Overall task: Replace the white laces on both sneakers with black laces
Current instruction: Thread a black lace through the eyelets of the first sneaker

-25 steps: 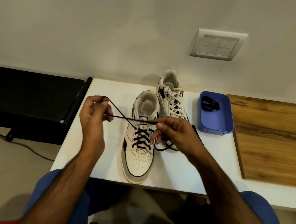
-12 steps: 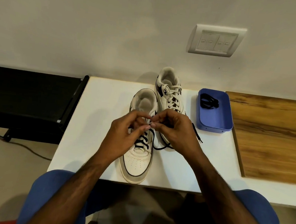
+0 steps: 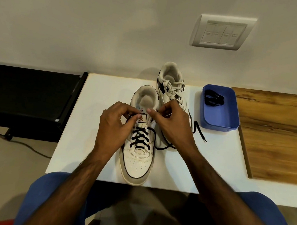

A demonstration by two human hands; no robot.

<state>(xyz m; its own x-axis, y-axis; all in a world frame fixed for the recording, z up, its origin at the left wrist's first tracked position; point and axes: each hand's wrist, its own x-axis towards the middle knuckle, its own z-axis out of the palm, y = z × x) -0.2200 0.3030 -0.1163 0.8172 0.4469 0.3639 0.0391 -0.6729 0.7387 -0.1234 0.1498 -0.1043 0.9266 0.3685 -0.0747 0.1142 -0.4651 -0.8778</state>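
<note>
On the white table (image 3: 92, 125), the near sneaker (image 3: 137, 158) carried a half-threaded black lace (image 3: 139, 136). Left hand (image 3: 114, 125) pinched one lace end; right hand (image 3: 171, 125) gripped the sneaker's right eyelet flap. Far sneaker (image 3: 171, 89) kept white laces (image 3: 175, 87).

The near sneaker (image 3: 137, 158) is showing smooth, leather-like white panels with a perforated toe. The black lace (image 3: 140, 136) is appearing as matt woven cord. The blue tray (image 3: 235, 109) is looking like matt plastic. The wooden board (image 3: 276, 135) is displaying grained, satin wood.
</note>
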